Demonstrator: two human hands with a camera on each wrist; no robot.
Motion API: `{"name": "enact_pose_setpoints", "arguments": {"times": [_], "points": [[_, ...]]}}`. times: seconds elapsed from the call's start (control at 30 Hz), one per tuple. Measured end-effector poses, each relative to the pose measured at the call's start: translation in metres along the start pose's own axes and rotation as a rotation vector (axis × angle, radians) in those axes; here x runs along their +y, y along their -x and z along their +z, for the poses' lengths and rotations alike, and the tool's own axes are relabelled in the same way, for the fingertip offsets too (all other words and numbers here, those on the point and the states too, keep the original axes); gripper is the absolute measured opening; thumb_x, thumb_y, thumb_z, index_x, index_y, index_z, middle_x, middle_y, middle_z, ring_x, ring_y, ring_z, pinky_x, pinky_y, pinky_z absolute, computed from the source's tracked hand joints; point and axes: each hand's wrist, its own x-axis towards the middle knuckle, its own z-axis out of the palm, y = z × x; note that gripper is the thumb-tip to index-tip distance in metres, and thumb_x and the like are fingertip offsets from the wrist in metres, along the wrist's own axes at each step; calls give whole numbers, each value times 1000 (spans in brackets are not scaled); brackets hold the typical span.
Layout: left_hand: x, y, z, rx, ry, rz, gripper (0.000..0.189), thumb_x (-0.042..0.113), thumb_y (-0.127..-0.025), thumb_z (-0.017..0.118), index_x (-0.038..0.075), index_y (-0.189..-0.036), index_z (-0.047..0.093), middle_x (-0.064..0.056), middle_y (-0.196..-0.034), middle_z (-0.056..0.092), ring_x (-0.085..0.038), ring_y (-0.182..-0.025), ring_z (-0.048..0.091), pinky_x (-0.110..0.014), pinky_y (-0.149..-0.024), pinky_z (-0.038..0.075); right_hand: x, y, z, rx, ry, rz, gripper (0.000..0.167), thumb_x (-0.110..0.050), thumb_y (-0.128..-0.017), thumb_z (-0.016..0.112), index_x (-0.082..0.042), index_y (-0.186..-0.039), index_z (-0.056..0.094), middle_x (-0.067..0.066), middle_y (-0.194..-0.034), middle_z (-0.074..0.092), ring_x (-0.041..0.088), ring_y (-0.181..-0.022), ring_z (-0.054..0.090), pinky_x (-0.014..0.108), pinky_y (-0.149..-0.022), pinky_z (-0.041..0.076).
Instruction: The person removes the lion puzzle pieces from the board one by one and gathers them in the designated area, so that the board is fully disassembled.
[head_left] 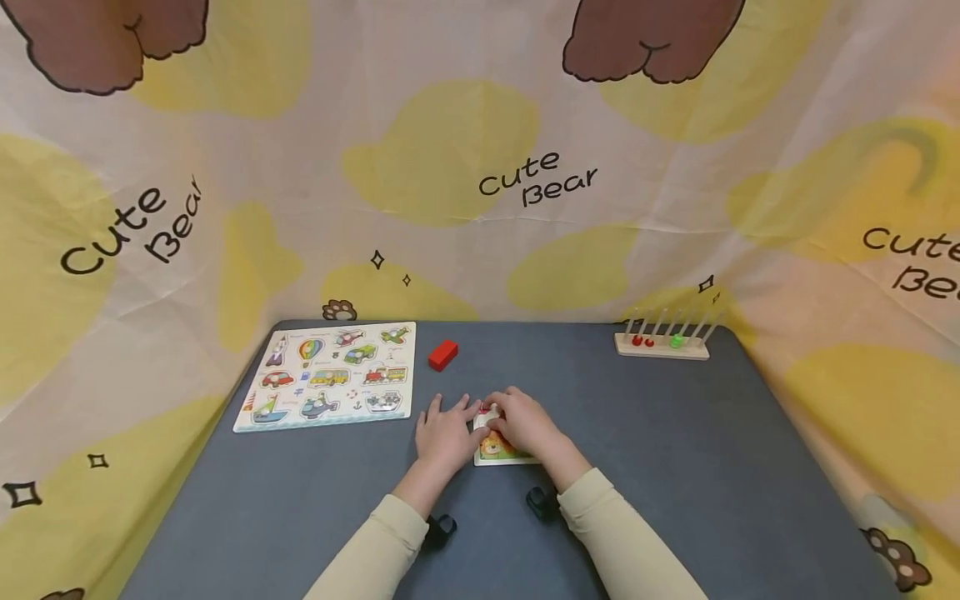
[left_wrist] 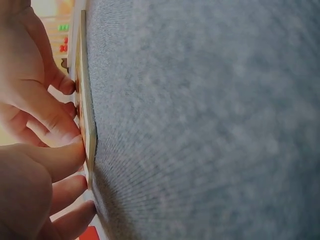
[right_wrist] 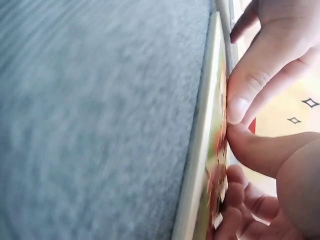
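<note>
A small wooden picture puzzle [head_left: 495, 451] with a cartoon animal face lies flat on the dark grey table, close in front of the person. Over its left edge is the left hand [head_left: 444, 435], fingers spread and mostly straight, with the thumb [left_wrist: 67, 155] touching the picture side. The right hand [head_left: 525, 421] covers the upper right of the puzzle, its thumb and bent fingertips [right_wrist: 235, 177] down on the picture surface. Both thumb tips meet there in the right wrist view. I cannot tell whether the right fingers pinch a puzzle piece, since the hand hides that spot.
At the back left lies a large vehicle picture board [head_left: 324, 377], with a red block [head_left: 443, 355] beside it. A wooden peg stand [head_left: 662, 350] with red and green beads stands at the back right. A printed cloth [head_left: 442, 167] hangs behind the table.
</note>
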Motion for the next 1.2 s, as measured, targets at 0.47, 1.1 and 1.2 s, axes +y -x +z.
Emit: {"name": "enact_pose_setpoints", "arguments": {"times": [0.47,1.1,1.2], "points": [[0,2,-3,-3,8,-9,55,50,-88,73,32,-139,62,3,-149,56,-41,-149,32,-65,-115,29,5,-1,8,19,-129,85,24,-21,-91,76,-22,-114,69,1,-103,59,18,-88,56,38,-78,51],[1,-2,-5,-2,4,-11,56,51,-88,73,30,-139,63,4,-148,56,-40,-148,33,-65,-114,31,13,-3,6,89,-458,110,16,-14,-91,75,-14,-107,73,2,-85,62,17,-70,54,29,-60,45],[2,-2,-5,-7,2,-14,56,50,-88,73,30,-139,63,4,-148,56,-40,-148,33,-65,-114,30,14,-3,6,82,-466,116,12,-16,-92,75,-14,-104,76,1,-81,63,16,-67,54,28,-58,46]]}}
